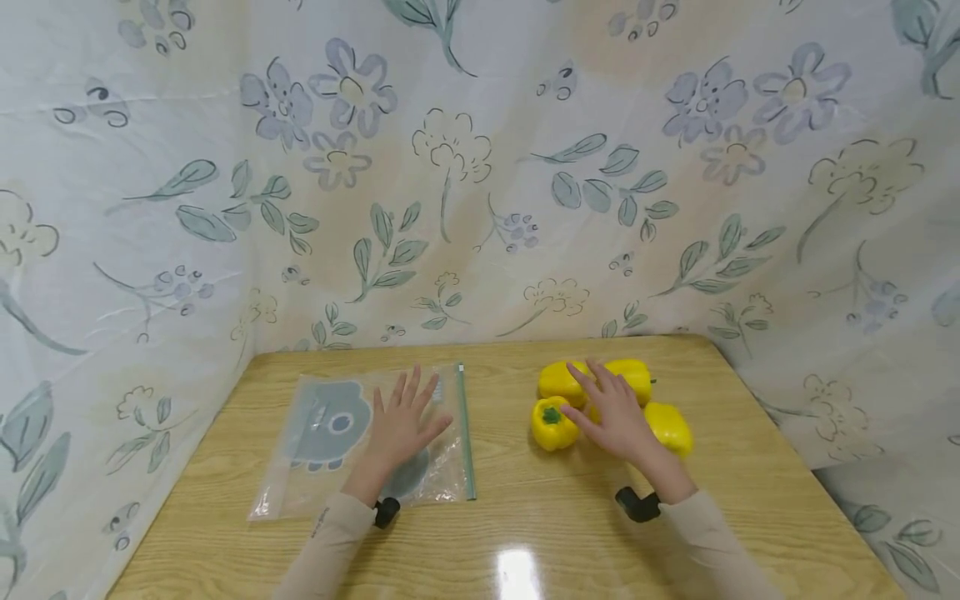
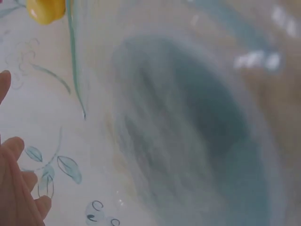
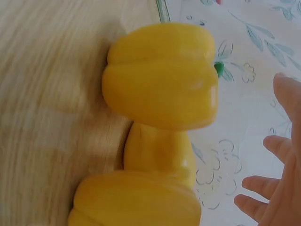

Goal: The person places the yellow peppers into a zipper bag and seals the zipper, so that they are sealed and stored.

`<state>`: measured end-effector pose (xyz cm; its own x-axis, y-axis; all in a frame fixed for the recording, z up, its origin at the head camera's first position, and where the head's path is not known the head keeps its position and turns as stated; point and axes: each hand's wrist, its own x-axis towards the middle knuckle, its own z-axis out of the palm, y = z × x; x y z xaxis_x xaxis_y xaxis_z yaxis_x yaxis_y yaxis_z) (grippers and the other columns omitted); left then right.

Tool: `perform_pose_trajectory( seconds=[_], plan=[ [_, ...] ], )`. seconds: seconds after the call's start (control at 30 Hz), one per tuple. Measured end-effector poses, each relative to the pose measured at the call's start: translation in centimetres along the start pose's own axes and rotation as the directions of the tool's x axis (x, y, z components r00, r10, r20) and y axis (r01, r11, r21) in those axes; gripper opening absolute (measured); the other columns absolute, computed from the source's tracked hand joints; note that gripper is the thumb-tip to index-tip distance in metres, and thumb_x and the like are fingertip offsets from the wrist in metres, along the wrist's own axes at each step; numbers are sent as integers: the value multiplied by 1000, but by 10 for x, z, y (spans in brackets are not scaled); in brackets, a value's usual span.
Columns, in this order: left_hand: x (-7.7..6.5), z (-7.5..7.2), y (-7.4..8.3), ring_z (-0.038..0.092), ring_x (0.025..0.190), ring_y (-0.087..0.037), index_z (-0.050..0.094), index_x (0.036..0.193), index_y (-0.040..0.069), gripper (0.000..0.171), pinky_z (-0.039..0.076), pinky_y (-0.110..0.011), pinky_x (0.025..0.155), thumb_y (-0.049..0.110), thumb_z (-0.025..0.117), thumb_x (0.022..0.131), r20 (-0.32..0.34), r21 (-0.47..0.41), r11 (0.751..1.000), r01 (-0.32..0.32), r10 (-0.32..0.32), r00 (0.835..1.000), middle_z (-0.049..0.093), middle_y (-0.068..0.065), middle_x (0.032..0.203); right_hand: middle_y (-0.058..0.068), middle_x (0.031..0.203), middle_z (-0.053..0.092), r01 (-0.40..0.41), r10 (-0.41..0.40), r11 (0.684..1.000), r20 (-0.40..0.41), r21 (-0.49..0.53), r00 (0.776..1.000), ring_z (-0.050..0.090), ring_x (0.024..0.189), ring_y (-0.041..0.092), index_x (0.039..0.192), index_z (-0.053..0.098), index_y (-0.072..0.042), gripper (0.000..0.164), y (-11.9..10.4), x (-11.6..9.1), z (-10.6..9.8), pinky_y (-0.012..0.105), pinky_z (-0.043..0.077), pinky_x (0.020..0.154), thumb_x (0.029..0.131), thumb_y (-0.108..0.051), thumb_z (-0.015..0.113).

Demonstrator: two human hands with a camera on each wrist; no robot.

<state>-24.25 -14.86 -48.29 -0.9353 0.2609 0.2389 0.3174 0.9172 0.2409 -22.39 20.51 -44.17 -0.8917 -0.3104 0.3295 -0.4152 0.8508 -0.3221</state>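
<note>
A clear zip bag (image 1: 326, 421) with a blue-grey printed figure and a green zip edge lies flat on the left of the table. My left hand (image 1: 397, 429) is over it, fingers spread, holding nothing; whether it touches the bag I cannot tell. To the right, several yellow bell peppers (image 1: 553, 429) sit grouped together, one with its green stem facing me. Over this group is my right hand (image 1: 618, 418), fingers spread and holding nothing, partly covering the peppers. In the right wrist view, a gap separates the right hand (image 3: 282, 174) from the nearest bell pepper (image 3: 160, 77).
Both things lie on a wood-grain table (image 1: 495, 467). A floral curtain (image 1: 480, 183) rises behind the table and along both sides. Each wrist wears a small black device, seen below the left sleeve (image 1: 337, 533) and beside the right sleeve (image 1: 708, 533).
</note>
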Motion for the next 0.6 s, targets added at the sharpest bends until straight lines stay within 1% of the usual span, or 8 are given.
perform_pose_trajectory(
  seconds=[0.07,0.2,0.27,0.43,0.6],
  plan=[
    [-2,2,2,8,142,-32,26,147,26,75,1,-67,106,62,47,85,-15,8,1000,-5,5,1000,11,-7,156,21,149,25,23,-23,1000,-2,7,1000,26,134,43,144,34,-19,65,-4,-2,1,64,15,106,90,-48,54],
    [-7,7,6,9,142,-33,30,146,26,74,3,-68,105,63,48,85,-9,11,1000,-8,8,1000,16,-10,155,19,149,25,34,-35,999,11,30,999,25,134,42,144,35,-21,62,-9,-6,4,64,14,107,91,-47,53],
    [-10,9,7,6,142,-33,29,146,26,74,2,-67,106,64,47,85,8,3,1000,-7,7,1000,16,-10,155,18,149,25,38,-39,998,15,39,999,24,135,41,144,35,-23,60,-11,-7,7,63,14,107,91,-47,52],
    [-17,13,12,4,142,-34,27,147,24,77,0,-67,106,64,48,84,63,-19,1000,-16,17,998,14,-11,155,18,149,27,75,-75,996,6,58,997,25,134,42,141,40,-23,56,-14,-9,16,64,16,106,91,-43,54],
    [-22,15,15,7,141,-38,30,146,24,76,3,-68,105,64,48,84,117,-13,1000,-25,27,993,14,-13,155,17,149,28,75,-78,993,19,95,997,26,134,39,140,42,-22,54,-18,-10,23,62,18,106,91,-43,54]
  ],
)
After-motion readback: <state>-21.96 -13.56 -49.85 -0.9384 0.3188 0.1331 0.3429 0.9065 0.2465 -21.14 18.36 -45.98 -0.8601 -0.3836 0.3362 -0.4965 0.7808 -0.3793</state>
